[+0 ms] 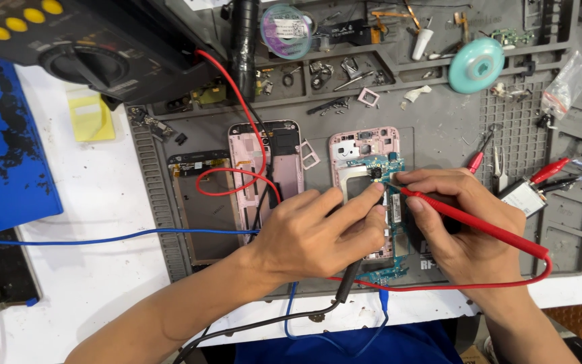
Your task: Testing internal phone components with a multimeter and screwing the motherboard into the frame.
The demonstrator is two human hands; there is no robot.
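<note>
An opened pink phone frame [364,145] lies on a grey work mat [439,128], with a teal circuit board [391,165] over it. My left hand [318,232] rests on the phone and holds a black meter probe [347,282], its index finger stretched to the board. My right hand [456,219] grips a red meter probe [479,226] like a pen, the tip touching the board near the left fingertip.
A pink phone back [250,152] and a dark screen panel [200,209] lie left of the frame. A black multimeter [82,47] with yellow buttons sits top left. Red and blue wires cross the mat. Tweezers [500,168], crocodile clips, small parts and a teal round case [476,65] lie at the right.
</note>
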